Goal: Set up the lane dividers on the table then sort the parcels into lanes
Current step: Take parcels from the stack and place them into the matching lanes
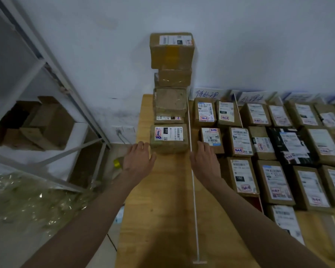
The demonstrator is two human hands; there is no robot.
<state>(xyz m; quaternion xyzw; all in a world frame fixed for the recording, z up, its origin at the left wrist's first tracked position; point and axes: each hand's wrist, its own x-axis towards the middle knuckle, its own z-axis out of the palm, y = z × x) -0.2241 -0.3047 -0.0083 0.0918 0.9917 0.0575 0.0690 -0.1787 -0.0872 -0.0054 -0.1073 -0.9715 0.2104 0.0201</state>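
Matt brown cardboard parcels [169, 138] with white paper labels [168, 133] sit on a smooth pale wood table [162, 209]

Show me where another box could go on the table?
The bare wood in the left lane, between the table's left edge and the white divider, in front of the near box. Right of the divider, parcels sit packed close together.

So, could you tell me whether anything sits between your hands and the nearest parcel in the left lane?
Nothing visible does: the left hand and right hand flank the parcel, though the white divider runs beside the right hand.
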